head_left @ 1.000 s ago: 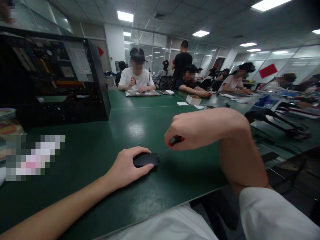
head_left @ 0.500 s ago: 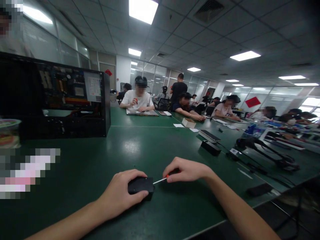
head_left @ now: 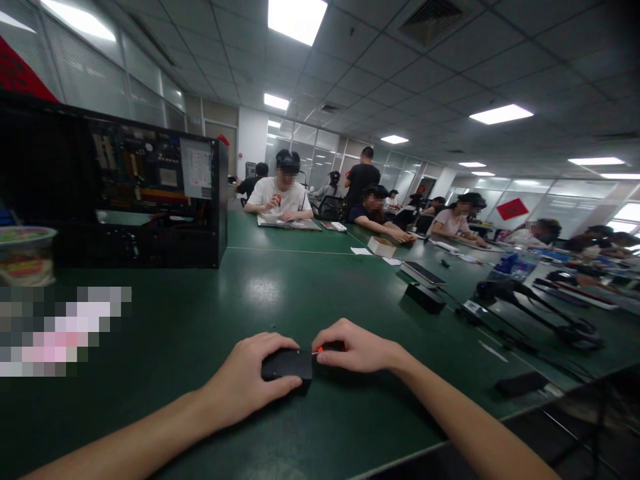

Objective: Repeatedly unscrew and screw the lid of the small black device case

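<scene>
A small flat black box [head_left: 287, 364] lies on the green table [head_left: 260, 293] just in front of me. My left hand [head_left: 247, 381] is wrapped over its left side, thumb along the near edge, holding it down. My right hand [head_left: 353, 348] is closed in a pinch on a small screwdriver [head_left: 325, 348] with a red and black handle. The tool's tip is at the box's right end and its shaft is almost hidden between hand and box.
An open black computer case [head_left: 125, 200] stands at the left, a food cup [head_left: 25, 255] before it. To the right lie a phone [head_left: 423, 272], a black adapter [head_left: 425, 297], cables and a headset [head_left: 530, 303]. Several people sit further along the table.
My right hand has moved left toward the box, so the screwdriver's bare shaft no longer shows. The camera has tilted up since the earliest frame. My left hand stays on the box.
</scene>
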Motion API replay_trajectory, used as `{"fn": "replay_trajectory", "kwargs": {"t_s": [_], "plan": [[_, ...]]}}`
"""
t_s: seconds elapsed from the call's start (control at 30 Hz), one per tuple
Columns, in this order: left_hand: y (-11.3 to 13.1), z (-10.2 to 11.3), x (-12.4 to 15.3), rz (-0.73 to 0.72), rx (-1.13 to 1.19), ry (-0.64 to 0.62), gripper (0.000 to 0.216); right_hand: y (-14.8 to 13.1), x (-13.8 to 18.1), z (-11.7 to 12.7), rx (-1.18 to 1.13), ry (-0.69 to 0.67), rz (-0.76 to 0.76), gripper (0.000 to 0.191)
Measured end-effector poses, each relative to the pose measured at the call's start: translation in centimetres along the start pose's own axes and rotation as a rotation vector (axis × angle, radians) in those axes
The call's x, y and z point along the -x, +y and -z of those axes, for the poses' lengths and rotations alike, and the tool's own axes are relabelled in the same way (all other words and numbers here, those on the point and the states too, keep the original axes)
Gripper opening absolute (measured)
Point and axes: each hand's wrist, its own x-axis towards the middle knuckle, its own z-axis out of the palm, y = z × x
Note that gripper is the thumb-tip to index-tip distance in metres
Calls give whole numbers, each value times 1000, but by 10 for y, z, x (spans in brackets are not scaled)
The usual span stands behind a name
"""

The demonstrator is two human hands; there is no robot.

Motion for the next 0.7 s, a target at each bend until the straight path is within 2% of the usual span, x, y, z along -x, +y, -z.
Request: {"fn": "replay_trajectory", "kwargs": {"t_s": [0.27,0.7], "plan": [[-3,3,3,-3,38,2,38,0,-2,-1,9,37,34,34],[-8,7,4,-40,28,27,33,-6,-1,-5,147,70,88,33]]}}
